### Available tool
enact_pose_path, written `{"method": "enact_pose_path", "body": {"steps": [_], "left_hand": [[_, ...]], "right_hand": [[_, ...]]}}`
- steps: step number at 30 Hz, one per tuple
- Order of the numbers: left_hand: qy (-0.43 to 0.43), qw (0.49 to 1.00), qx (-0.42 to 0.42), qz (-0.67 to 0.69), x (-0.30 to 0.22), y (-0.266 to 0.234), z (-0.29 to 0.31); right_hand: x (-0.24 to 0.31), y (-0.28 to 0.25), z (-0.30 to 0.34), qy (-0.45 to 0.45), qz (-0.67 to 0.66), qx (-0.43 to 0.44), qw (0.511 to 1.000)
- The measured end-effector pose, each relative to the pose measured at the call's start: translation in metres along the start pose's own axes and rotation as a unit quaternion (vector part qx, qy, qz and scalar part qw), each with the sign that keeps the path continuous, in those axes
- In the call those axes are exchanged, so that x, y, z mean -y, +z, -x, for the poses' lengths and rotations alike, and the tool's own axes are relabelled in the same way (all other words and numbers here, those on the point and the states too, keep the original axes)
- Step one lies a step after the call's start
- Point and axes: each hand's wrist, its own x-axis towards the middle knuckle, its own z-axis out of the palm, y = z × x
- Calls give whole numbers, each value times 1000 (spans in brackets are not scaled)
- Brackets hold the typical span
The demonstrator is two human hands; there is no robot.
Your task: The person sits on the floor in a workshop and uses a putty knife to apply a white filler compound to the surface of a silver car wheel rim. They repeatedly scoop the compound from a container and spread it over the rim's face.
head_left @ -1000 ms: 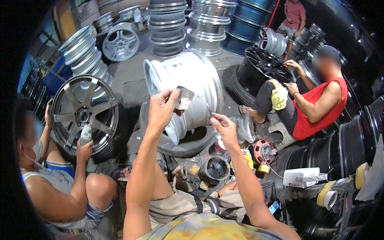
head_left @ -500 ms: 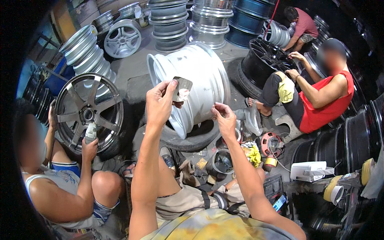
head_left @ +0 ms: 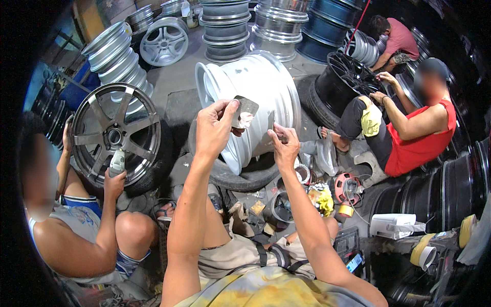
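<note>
L hand (head_left: pixel 214 128) pinches a small flat grey metal scraper card (head_left: pixel 245 111), held up w/ a pale blob on it. R hand (head_left: pixel 284 146) is curled narrow on sth small & dark, can't tell what, right at the big white metal wheel rim (head_left: pixel 266 87). The rim lies on its side on a black rubber tyre (head_left: pixel 240 176) on the floor, in front of the person. Another person at the L side holds a dark grey spoked wheel (head_left: pixel 115 135).
</note>
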Motion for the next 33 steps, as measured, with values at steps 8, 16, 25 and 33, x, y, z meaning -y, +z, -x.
{"method": "enact_pose_path", "body": {"steps": [8,16,25,33], "left_hand": [[14,1000,3,-4,5,3,-1],[18,1000,-2,-13,6,2,-1],[9,1000,2,-13,1,3,1],[11,1000,14,-18,2,0,1]], "right_hand": [[6,-3,4,-76,80,18,994],[14,-9,8,-117,102,30,987],[12,-10,3,-63,84,29,994],[19,-12,5,-57,56,19,997]]}}
